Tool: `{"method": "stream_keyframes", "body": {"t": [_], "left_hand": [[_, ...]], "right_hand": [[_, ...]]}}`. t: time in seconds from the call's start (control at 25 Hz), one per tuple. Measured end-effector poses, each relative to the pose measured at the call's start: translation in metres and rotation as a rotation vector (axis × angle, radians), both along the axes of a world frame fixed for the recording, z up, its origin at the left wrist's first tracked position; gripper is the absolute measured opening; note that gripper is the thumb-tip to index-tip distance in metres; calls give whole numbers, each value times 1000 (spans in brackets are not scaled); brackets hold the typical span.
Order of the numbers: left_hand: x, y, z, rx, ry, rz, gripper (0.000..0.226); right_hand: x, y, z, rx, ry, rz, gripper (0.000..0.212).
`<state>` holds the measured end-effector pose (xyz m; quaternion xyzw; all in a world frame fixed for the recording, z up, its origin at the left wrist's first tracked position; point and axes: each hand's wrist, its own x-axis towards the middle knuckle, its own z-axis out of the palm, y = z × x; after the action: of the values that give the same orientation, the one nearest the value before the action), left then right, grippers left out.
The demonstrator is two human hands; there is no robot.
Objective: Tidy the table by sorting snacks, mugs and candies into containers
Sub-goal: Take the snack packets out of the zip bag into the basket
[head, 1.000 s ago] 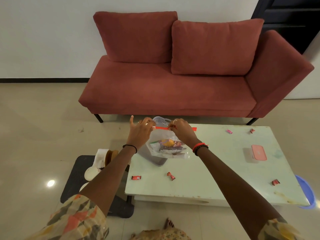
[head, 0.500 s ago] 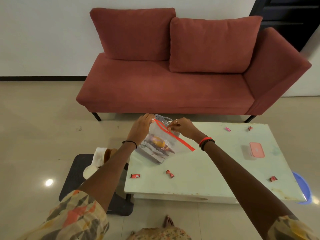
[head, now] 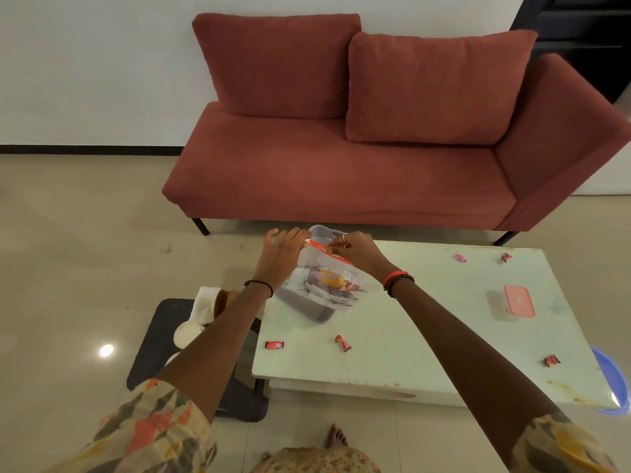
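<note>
Between left grip point(head: 283, 259) and right grip point(head: 353, 250), snack bag point(head: 324, 288)

A home living room: a red sofa point(head: 358, 158) against a white wall, low coffee table point(head: 426, 363), tiled floor.

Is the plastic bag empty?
Not empty. Snack packets show through the clear bag.

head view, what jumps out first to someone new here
The big red sofa against the wall fills the top half. Below it, the left hand and right hand hold a clear bag of snacks by its red strip, over a grey basket at the far left corner of the table. Wrapped candies lie scattered across it.
</note>
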<state>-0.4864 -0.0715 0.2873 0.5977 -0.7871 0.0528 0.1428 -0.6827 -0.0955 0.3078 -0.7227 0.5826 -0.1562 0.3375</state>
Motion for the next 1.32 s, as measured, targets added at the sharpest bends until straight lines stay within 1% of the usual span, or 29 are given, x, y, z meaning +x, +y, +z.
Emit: {"method": "stream_keyframes", "body": {"t": [0.12, 0.2, 0.32, 0.44, 0.56, 0.6, 0.64, 0.68, 0.72, 0.76, 0.8, 0.92, 0.96, 1.0, 1.04, 1.16, 1.32], "left_hand": [[-5, 0, -1, -18, 6, -6, 25], [-6, 0, 1, -42, 10, -16, 24], [2, -4, 2, -110, -71, -29, 20], [21, -8, 4, -57, -145, -5, 23], [30, -6, 5, -20, -181, 8, 25], [29, -5, 4, 2, -136, 48, 25], [26, -2, 2, 22, -36, 114, 25], [22, 2, 1, 36, 110, 200, 29], [16, 6, 0, 58, 261, 288, 36], [9, 10, -1, 95, 373, 351, 43], [1, 13, -2, 145, 446, 383, 50], [-23, 20, -9, 371, 572, 437, 58], [-28, 23, -13, 432, 596, 444, 54], [-31, 25, -19, 467, 620, 446, 45], [-32, 26, -24, 489, 654, 439, 38], [-30, 25, -29, 527, 754, 408, 44], [-22, 24, -26, 496, 978, 396, 37]], "right_hand": [[9, -2, 5, -67, 119, 100, 25], [8, -3, 6, -78, 179, 128, 26], [1, -4, 5, -111, 135, 83, 25], [0, -3, 5, -135, 95, 66, 22], [3, -4, 4, -101, 61, 57, 21], [4, -5, 3, -85, 31, 37, 20], [6, -5, 2, -72, 1, 13, 20], [7, -5, 1, -62, -19, -10, 19], [8, -6, -1, -50, -31, -31, 18], [8, -6, -3, -34, -35, -49, 18], [8, -5, -6, -20, -36, -62, 18], [10, -4, -16, -1, -91, -97, 18], [11, -4, -18, 2, -116, -107, 17], [12, -3, -21, 7, -138, -118, 17], [13, -3, -23, 17, -161, -135, 17], [13, -4, -30, 51, -205, -175, 17], [15, -7, -37, 38, -221, -200, 17]]}}
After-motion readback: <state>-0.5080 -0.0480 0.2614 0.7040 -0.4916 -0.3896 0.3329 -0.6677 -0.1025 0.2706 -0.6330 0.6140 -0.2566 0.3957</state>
